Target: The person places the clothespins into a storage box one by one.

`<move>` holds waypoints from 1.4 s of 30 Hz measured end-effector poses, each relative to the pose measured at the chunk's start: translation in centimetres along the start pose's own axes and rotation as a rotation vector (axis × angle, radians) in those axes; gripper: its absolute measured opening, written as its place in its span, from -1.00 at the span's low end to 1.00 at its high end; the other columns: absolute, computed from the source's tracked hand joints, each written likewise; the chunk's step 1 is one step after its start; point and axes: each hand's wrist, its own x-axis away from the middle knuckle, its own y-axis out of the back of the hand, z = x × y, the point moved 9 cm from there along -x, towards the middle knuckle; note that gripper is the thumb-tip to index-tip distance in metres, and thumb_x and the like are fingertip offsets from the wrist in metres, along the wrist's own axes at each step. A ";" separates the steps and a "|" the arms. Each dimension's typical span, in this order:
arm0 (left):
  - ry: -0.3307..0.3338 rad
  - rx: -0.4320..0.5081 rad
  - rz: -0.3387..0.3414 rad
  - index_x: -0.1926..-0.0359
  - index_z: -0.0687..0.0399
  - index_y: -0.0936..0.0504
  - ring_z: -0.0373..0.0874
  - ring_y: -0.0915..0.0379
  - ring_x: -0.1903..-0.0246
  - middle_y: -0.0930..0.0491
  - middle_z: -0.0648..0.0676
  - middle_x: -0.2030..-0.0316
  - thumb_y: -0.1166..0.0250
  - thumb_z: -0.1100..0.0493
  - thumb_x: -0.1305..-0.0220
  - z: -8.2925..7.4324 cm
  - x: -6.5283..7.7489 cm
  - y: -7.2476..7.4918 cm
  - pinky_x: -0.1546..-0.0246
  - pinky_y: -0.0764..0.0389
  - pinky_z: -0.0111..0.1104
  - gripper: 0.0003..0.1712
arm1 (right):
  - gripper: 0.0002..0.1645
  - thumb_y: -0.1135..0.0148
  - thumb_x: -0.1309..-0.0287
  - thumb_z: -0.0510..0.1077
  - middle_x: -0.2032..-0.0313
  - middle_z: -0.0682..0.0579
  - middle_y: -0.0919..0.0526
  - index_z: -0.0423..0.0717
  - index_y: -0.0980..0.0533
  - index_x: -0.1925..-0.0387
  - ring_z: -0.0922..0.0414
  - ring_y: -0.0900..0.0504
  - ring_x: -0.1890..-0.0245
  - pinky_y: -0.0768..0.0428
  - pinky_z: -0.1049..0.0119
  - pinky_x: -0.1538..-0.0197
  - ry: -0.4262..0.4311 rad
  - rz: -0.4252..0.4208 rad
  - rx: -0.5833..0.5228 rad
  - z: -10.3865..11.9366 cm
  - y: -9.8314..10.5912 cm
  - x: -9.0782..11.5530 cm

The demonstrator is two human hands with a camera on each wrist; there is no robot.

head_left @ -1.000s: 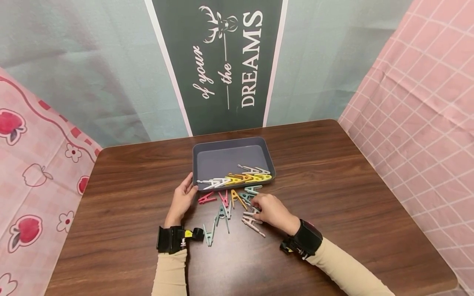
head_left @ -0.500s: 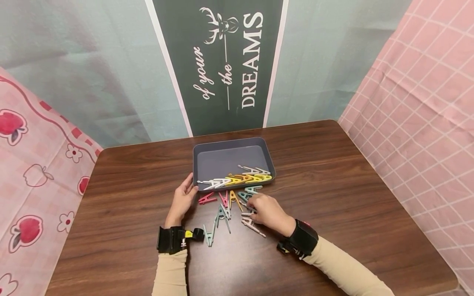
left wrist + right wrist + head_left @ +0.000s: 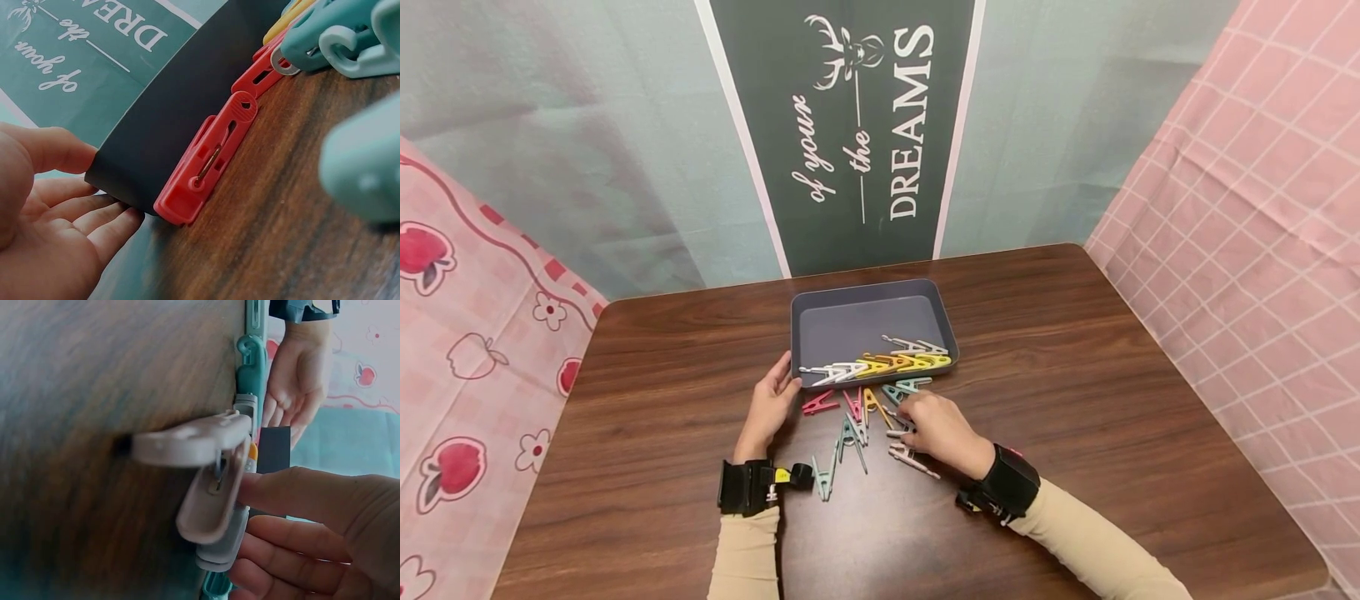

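Observation:
My left hand is at the near left corner of a dark grey tray. In the left wrist view its thumb touches the tray's corner, and the other fingers lie nearly straight against the outside. My right hand pinches a grey clothespin just above the table in front of the tray; its far end is hidden by a pale pink clothespin. That pink one lies close beside the fingers. Along the tray's near side, inside, lie several white, yellow and orange clothespins.
Before the tray lie red clothespins, a yellow clothespin, and several green clothespins. More teal clothespins touch or nearly touch the tray's front wall. The wooden table is bounded by a curtain behind.
My right hand has moved slightly left with the grey clothespin, and the yellow clothespin has shifted a little left. The left hand and the tray have stayed in place.

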 end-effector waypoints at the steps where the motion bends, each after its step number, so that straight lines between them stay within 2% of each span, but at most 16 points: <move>1: -0.003 0.000 0.000 -0.47 0.27 -0.06 0.19 -0.09 -0.45 -0.07 0.30 -0.47 -0.01 0.39 -0.38 0.0 0.0 0.0 -0.42 -0.22 -0.16 -0.33 | -0.78 -0.48 0.15 -0.16 0.43 0.07 -0.69 -0.09 -0.66 0.37 0.13 -0.61 0.35 -0.61 0.27 0.37 -0.001 -0.002 -0.001 0.0 0.1 0.0; 8: -0.011 0.005 -0.005 -0.46 0.29 -0.07 0.19 -0.10 -0.44 -0.08 0.30 -0.47 0.00 0.40 -0.38 0.0 -0.2 0.0 -0.40 -0.23 -0.18 -0.33 | -0.77 -0.46 0.14 -0.17 0.43 0.07 -0.69 -0.09 -0.65 0.34 0.15 -0.59 0.37 -0.58 0.31 0.38 0.011 0.001 0.005 0.0 0.9 0.2; 14: -0.009 0.001 -0.002 -0.47 0.29 -0.06 0.19 -0.09 -0.45 -0.07 0.31 -0.47 0.00 0.39 -0.38 0.0 -0.1 0.0 -0.41 -0.22 -0.17 -0.33 | -0.75 -0.46 0.14 -0.19 0.43 0.06 -0.68 -0.11 -0.66 0.31 0.20 -0.57 0.42 -0.54 0.37 0.41 -0.010 0.011 -0.053 -0.1 1.4 0.3; 24: -0.014 -0.011 -0.007 -0.46 0.29 -0.06 0.22 -0.10 -0.43 -0.07 0.32 -0.47 0.00 0.40 -0.38 0.2 -0.1 0.1 -0.40 -0.23 -0.14 -0.33 | -0.69 -0.47 0.13 -0.21 0.41 0.02 -0.70 -0.17 -0.67 0.25 0.26 -0.54 0.43 -0.52 0.47 0.40 -0.003 -0.038 -0.146 -0.3 2.6 0.0; 29: -0.002 -0.025 -0.003 -0.47 0.27 -0.06 0.21 -0.09 -0.44 -0.06 0.30 -0.48 -0.01 0.38 -0.38 0.1 0.1 0.1 -0.42 -0.23 -0.10 -0.33 | -0.70 -0.47 0.12 -0.20 0.39 0.02 -0.70 -0.17 -0.66 0.24 0.25 -0.54 0.41 -0.52 0.49 0.39 0.029 -0.041 -0.139 -0.1 3.1 -0.4; 36: 0.012 -0.016 -0.004 -0.47 0.27 -0.06 0.18 -0.10 -0.45 -0.07 0.28 -0.48 -0.02 0.38 -0.39 0.3 -0.2 0.0 -0.42 -0.23 -0.16 -0.33 | -0.71 -0.46 0.08 -0.20 0.35 0.01 -0.72 -0.17 -0.65 0.23 0.22 -0.58 0.38 -0.59 0.43 0.35 0.050 -0.023 -0.127 0.0 3.6 -1.2; 42: -0.037 0.003 -0.002 -0.46 0.27 -0.07 0.23 -0.10 -0.43 -0.07 0.33 -0.46 -0.03 0.35 -0.37 0.1 -0.1 0.1 -0.42 -0.24 -0.10 -0.32 | -0.72 -0.45 0.08 -0.20 0.38 0.01 -0.71 -0.18 -0.66 0.25 0.22 -0.57 0.40 -0.61 0.39 0.35 0.070 -0.041 -0.113 0.2 4.6 -2.3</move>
